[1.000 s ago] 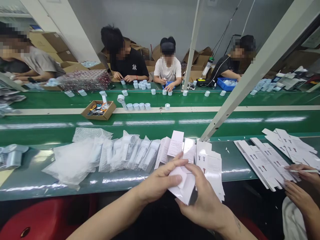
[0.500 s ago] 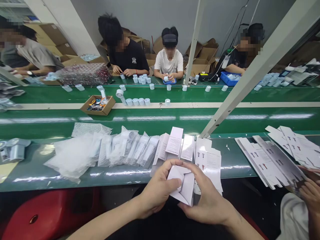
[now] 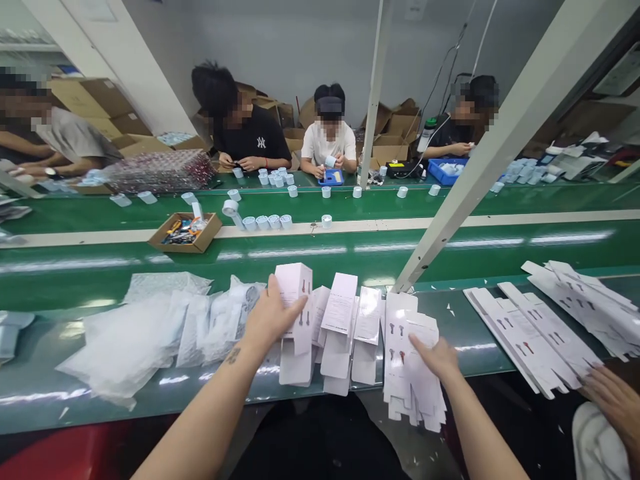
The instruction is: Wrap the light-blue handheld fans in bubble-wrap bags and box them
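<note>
My left hand (image 3: 273, 310) is closed around a white box (image 3: 294, 283), standing at the left end of a row of white boxes. The box has small printed pictures on its side and open flaps at its lower end. Right beside it are more upright white boxes (image 3: 340, 303) with printed text. My right hand (image 3: 437, 357) grips the right edge of a flattened white carton (image 3: 423, 327) on a stack of them, thumb on top and the other fingers mostly hidden. Bubble-wrapped shower heads (image 3: 230, 313) lie left of my left hand.
Bubble-wrap bags (image 3: 130, 340) cover the bench at left. More flattened cartons (image 3: 520, 333) lie at right, near another person's hand (image 3: 610, 393). A slanted metal post (image 3: 450, 220) rises behind the cartons. Across the green conveyor (image 3: 320, 257), several people handle pale blue parts.
My hands have moved apart. The box they both held in front of me is gone from there; my left hand now holds a box in the row, and my right hand has moved to the flat cartons.
</note>
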A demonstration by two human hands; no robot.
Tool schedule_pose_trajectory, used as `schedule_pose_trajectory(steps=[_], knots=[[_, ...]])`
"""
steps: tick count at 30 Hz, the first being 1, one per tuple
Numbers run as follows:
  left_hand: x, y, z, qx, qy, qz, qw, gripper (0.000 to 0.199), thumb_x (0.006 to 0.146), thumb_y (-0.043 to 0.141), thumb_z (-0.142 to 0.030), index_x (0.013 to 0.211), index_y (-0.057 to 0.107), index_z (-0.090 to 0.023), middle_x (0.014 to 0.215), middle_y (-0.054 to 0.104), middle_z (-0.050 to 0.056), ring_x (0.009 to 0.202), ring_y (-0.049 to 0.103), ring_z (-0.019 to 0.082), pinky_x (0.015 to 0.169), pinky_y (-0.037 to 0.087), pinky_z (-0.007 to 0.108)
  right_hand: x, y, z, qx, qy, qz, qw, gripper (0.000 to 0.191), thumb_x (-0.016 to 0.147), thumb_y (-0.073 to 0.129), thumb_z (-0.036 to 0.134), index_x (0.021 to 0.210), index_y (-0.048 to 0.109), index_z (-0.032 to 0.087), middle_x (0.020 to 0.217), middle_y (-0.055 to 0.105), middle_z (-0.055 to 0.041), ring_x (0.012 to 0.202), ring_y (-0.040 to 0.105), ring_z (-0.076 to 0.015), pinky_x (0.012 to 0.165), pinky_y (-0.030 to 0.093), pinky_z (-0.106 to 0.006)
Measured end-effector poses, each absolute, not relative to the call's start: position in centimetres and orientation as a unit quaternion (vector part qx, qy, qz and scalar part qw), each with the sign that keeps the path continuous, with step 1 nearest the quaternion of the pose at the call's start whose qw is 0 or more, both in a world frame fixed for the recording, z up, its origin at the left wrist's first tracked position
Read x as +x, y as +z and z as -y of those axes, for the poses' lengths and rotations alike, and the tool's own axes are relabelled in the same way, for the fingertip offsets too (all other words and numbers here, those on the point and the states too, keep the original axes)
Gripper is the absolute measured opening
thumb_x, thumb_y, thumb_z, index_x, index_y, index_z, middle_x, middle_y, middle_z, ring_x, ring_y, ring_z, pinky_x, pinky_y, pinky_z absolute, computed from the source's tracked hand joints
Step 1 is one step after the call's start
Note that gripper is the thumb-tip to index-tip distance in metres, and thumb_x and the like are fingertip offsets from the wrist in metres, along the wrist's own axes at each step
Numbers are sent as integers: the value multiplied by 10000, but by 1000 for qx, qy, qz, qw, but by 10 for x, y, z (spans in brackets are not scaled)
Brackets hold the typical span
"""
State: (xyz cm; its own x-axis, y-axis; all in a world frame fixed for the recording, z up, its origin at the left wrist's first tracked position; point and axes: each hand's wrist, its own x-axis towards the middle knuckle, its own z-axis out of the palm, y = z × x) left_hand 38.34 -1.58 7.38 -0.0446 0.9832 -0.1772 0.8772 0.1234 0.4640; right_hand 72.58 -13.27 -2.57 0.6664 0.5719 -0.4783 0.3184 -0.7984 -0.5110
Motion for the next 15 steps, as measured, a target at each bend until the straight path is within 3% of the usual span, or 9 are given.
schedule_pose_trajectory(steps=[3, 6, 10, 13, 15], knots=[[381, 48, -13, 635, 15, -748, 193, 941, 875, 409, -631, 1542, 147, -22, 1377, 491, 320, 1230, 526, 443, 951, 440, 535, 728, -55, 133, -900, 330, 228, 173, 942, 509, 837, 462, 1249, 487, -4, 1349, 472, -377, 1326, 391, -534, 1062, 358, -629], [379, 40, -17, 642, -28, -747, 172, 812, 918, 340, -604, 1519, 283, -61, 1377, 515, 294, 1259, 493, 451, 977, 408, 569, 727, -60, 134, -893, 340, 216, 200, 838, 515, 836, 401, 1201, 506, 50, 1301, 542, -324, 1260, 490, -490, 1010, 434, -576], [386, 58, 9, 710, 95, -690, 103, 610, 941, 367, -475, 1390, 497, -84, 1387, 524, 257, 1275, 465, 436, 1004, 381, 601, 740, -42, 134, -860, 391, 194, 265, 627, 532, 834, 375, 1031, 538, 137, 1093, 674, -226, 1098, 630, -425, 912, 517, -513], [422, 66, 54, 836, 210, -457, 218, 479, 918, 476, -453, 1284, 607, -174, 1245, 649, 162, 1190, 561, 344, 1025, 423, 494, 748, -14, 135, -807, 444, 185, 343, 598, 577, 823, 404, 1030, 492, 195, 974, 717, -137, 943, 704, -335, 786, 571, -439], [453, 64, 84, 881, 203, -272, 329, 582, 798, 671, -470, 1322, 597, -226, 1316, 626, 132, 1235, 539, 377, 1053, 408, 497, 748, 9, 137, -767, 474, 187, 390, 635, 571, 834, 427, 1053, 480, 212, 932, 728, -102, 859, 720, -297, 719, 577, -409]])
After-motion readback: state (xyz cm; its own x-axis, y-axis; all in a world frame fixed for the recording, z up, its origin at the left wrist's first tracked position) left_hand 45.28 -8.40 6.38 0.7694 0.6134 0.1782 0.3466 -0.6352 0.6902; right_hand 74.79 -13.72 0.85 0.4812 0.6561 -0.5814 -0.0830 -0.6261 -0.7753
